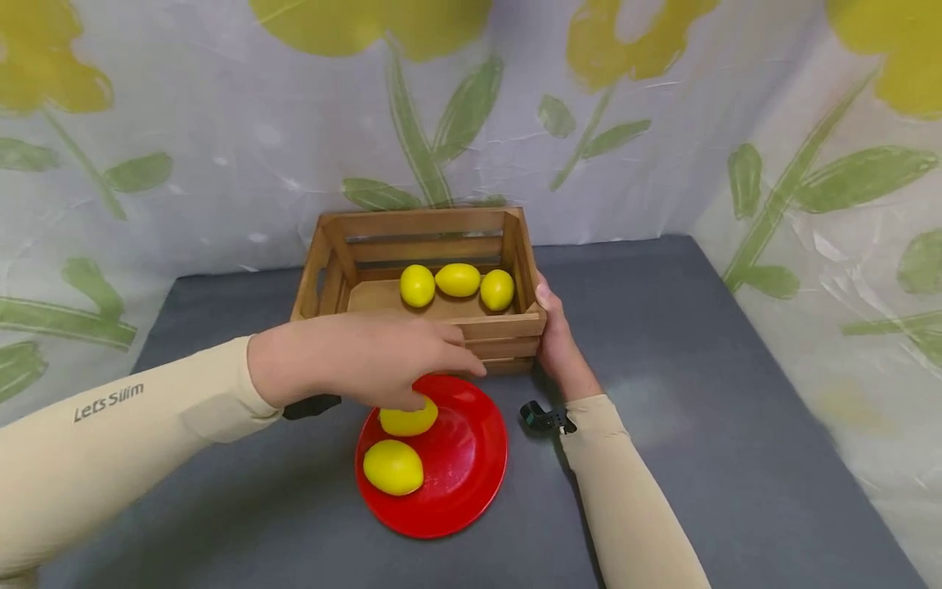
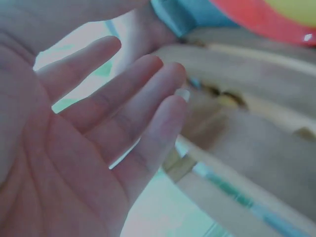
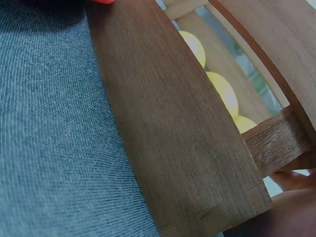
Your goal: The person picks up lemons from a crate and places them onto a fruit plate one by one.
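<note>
My left hand (image 1: 383, 356) reaches across the front of a wooden crate (image 1: 508, 327), over the near side. In the left wrist view its fingers (image 2: 118, 103) are spread and loosely bent, with nothing in the palm. Below it, a red plate (image 1: 471, 483) carries two lemons: one lemon (image 1: 409, 419) partly covered by the hand, the other lemon (image 1: 393, 468) nearer me. Inside the crate, toward its right end, lie three more lemons (image 1: 458, 280). My right hand (image 1: 561, 343) holds the crate's right side near the front corner.
A dark grey cloth (image 1: 648, 327) covers the table. Close behind the crate hangs a pale curtain (image 1: 280, 164) printed with yellow flowers, which also runs along the right side. Black straps (image 1: 543, 417) sit at the wrists.
</note>
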The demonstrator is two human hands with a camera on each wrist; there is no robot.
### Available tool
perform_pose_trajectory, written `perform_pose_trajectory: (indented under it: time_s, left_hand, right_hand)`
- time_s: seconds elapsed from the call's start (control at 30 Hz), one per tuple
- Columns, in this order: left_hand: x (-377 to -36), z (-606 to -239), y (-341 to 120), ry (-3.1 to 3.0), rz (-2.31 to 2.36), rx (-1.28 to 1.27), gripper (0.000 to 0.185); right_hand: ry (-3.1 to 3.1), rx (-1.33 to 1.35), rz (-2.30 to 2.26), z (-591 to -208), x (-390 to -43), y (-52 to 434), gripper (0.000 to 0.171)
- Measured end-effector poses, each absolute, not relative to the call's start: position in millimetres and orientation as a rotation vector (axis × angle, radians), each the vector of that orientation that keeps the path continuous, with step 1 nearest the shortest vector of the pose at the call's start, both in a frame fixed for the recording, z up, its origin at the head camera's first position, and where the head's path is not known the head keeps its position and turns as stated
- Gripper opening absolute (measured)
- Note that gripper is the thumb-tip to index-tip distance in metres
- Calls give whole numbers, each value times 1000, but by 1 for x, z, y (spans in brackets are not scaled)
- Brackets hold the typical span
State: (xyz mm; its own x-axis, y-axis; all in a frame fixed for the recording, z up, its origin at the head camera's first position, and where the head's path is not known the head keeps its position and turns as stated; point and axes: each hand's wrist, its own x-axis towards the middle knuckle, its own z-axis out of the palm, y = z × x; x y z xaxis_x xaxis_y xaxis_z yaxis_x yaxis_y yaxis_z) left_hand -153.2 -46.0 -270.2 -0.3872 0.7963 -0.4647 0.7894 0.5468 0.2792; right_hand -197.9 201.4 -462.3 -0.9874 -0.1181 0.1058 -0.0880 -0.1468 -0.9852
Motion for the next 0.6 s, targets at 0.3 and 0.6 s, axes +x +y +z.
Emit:
perform_pose_trajectory:
  time_s: [0.3, 0.6]
  left_hand:
    - [-178, -234, -35, 2421, 5, 1385, 63]
    - [-212, -237, -23, 2471, 97, 1412, 56]
  right_hand:
    - [2019, -258, -2389, -461, -199, 203, 96]
    - [2027, -260, -2346, -463, -197, 202, 98]
